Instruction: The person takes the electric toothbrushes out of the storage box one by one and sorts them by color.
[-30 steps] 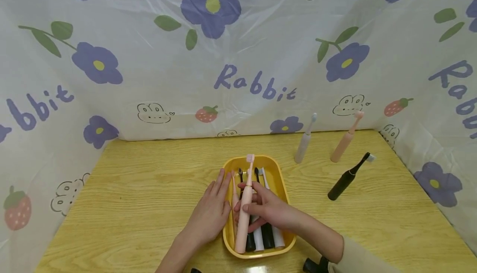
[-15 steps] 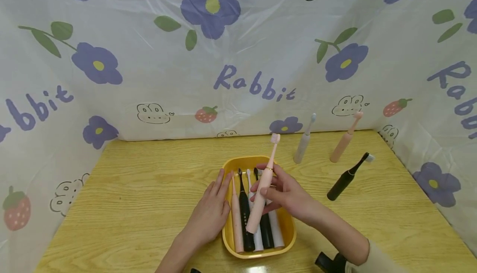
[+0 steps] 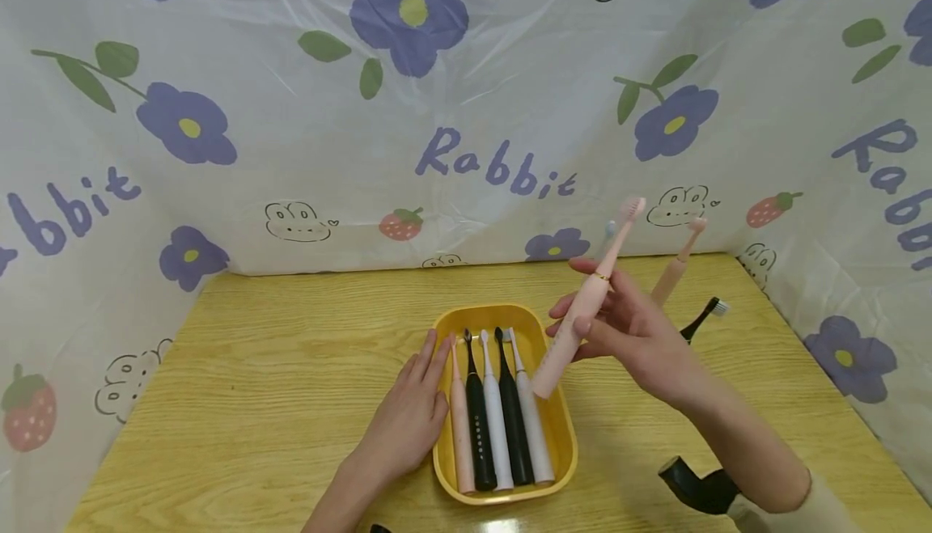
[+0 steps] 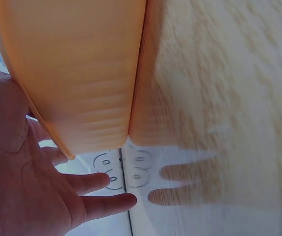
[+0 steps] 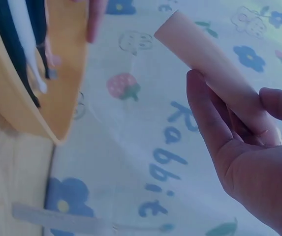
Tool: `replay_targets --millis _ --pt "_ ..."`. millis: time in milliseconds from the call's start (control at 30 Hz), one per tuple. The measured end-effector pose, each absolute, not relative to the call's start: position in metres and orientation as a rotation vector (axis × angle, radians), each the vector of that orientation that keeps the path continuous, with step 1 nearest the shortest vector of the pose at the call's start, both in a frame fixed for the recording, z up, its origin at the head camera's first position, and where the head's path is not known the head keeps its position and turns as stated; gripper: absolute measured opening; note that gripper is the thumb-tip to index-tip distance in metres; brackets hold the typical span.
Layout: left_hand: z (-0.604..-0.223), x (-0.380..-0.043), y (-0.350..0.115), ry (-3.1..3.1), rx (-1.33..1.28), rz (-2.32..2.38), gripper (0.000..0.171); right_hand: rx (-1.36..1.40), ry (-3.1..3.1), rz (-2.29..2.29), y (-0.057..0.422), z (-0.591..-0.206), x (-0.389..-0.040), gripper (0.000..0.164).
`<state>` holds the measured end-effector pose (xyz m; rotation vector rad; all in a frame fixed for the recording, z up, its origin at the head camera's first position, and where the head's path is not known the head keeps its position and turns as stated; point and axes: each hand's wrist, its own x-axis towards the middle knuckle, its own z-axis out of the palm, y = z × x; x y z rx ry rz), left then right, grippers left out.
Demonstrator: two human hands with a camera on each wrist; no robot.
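Observation:
My right hand [image 3: 644, 343] pinches a pale pink electric toothbrush [image 3: 571, 335] between thumb and fingers. The toothbrush is tilted, with its bristle head up and to the right and the handle's bottom end over the right rim of a yellow tray [image 3: 572, 452]. In the right wrist view, the fingers wrap the handle [image 5: 214, 64] near its neck. My left hand [image 3: 408, 416] lies with straight fingers along the tray's left rim, touching its outer side. Inside the tray several toothbrushes lie side by side: pink [image 3: 462, 436], black [image 3: 478, 436], white [image 3: 497, 428], another black, and pale grey [image 3: 537, 436].
Behind my right hand, a pink toothbrush [image 3: 670, 278] and a black toothbrush [image 3: 702, 321] stand on the wooden table [image 3: 291, 355], partly hidden. A pale toothbrush [image 5: 57, 219] stands there too, mostly covered in the head view. A printed cloth [image 3: 328, 153] walls the table's back and sides.
My right hand has lifted the pink toothbrush out from over the tray and carried it up and to the right. The left hand has stayed at the tray's left rim.

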<state>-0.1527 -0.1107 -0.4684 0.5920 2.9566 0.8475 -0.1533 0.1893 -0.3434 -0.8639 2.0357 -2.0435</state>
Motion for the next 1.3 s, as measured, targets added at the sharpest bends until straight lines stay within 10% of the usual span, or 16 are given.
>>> replay_targets --millis 733,1000,1300 --pt "-0.466 -0.152 -0.111 2.946 0.577 0.847 0.068 -0.810 2.515 -2.201 0.276 -0.295 -0.173 0.054" --pt "-0.468 -0.152 -0.111 2.937 0.580 0.843 0.069 -0.191 3.136 -1.673 0.326 -0.326 -0.183 0.057" --pt "-0.468 -0.151 -0.112 2.948 0.578 0.812 0.069 -0.130 3.119 -1.581 0.353 -0.386 -0.203 0.051"
